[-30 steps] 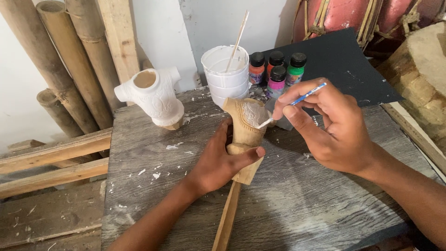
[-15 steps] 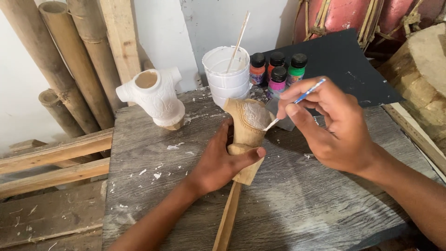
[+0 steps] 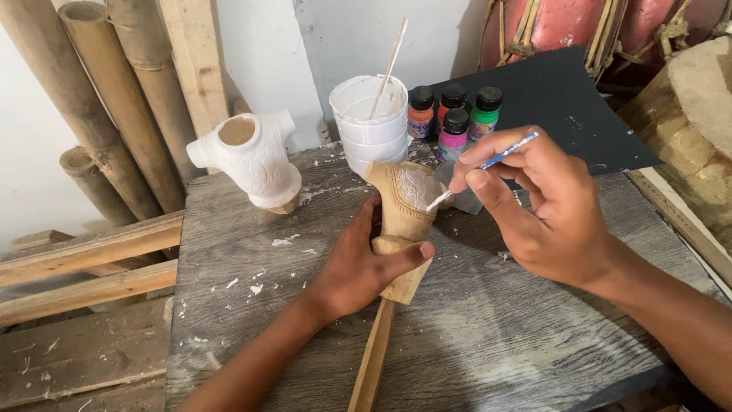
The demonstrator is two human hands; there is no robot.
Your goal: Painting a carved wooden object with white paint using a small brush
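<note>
Head view, looking down: my left hand [image 3: 358,267] is wrapped around a carved wooden figure [image 3: 402,217] mounted on a wooden stick [image 3: 372,358], thumb across its lower front, holding it upright over the grey plank table [image 3: 496,336]. My right hand [image 3: 545,210] pinches a thin blue-handled brush [image 3: 488,164], its white tip touching the figure's carved upper part, which is partly coated white. Just beyond my hands stands a stack of white cups [image 3: 370,122] with a stick [image 3: 390,65] leaning in it, and beside that, behind my right fingers, a cluster of small paint bottles [image 3: 455,118] with black caps. A dark sheet [image 3: 579,114] lies past my right hand. Off to the far side of my left hand sits a white-painted torso figure [image 3: 252,160], with bamboo poles [image 3: 99,99] leaning behind it.
</note>
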